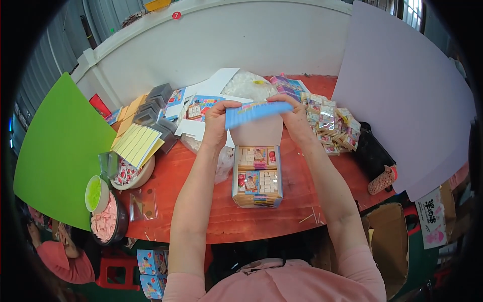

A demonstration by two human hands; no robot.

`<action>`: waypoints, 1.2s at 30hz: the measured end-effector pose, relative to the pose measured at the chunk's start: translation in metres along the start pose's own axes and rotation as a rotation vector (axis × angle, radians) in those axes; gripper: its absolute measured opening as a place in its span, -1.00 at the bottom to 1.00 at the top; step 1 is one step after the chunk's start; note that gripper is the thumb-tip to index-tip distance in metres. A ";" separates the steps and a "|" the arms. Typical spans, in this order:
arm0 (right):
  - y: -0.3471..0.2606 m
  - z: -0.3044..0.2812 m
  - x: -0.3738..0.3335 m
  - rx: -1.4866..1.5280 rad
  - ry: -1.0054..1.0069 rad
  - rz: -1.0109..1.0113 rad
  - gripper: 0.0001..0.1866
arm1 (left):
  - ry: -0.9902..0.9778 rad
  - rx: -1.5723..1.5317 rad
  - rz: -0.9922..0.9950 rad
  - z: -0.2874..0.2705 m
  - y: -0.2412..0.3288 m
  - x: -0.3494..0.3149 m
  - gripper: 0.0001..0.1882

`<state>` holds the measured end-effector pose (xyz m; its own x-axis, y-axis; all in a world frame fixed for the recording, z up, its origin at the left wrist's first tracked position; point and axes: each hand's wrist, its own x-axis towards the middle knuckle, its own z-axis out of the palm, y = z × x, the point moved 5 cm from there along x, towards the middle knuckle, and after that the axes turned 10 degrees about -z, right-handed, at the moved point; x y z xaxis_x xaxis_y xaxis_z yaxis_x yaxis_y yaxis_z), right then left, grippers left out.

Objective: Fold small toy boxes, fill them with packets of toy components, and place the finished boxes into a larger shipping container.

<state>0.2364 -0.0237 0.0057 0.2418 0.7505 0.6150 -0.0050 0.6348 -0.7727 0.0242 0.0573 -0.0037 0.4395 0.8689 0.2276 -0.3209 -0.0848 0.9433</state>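
Observation:
A small display box (235, 194) stands on the red table in front of me, packed with two rows of flat printed packets (260, 182). Its white inner lid (257, 133) rises from the far edge, and a blue printed card flap (257, 114) tops it, slightly blurred. My left hand (218, 120) pinches the flap's left end. At the other end my right hand (296, 117) grips it, fingers behind the card. Whether flap and lid are one piece, I cannot make out.
Clear-wrapped packets (329, 121) are heaped at right, by a black bag (372, 153). Printed cards (198, 109) and grey plastic trays (153, 113) lie at left. Nearer stand a white bowl (148, 173) of small packets and a dark bowl (121, 221) of pink pieces. A person (65, 256) sits at lower left.

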 end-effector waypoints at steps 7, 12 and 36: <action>-0.010 -0.020 -0.032 0.405 -0.286 0.298 -0.53 | -0.093 0.214 0.172 -0.004 0.014 -0.016 -0.75; -0.052 0.000 -0.086 -0.009 -0.394 0.047 -0.17 | -0.213 0.362 0.322 0.007 0.024 -0.070 -0.68; -0.023 -0.002 -0.153 -0.261 -0.235 -0.045 -0.31 | 0.013 0.101 -0.127 -0.004 -0.052 -0.194 -0.63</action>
<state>0.2019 -0.1532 -0.0711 0.0063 0.7638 0.6454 0.2563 0.6226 -0.7393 -0.0478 -0.1052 -0.0983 0.4597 0.8821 0.1028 -0.1769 -0.0225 0.9840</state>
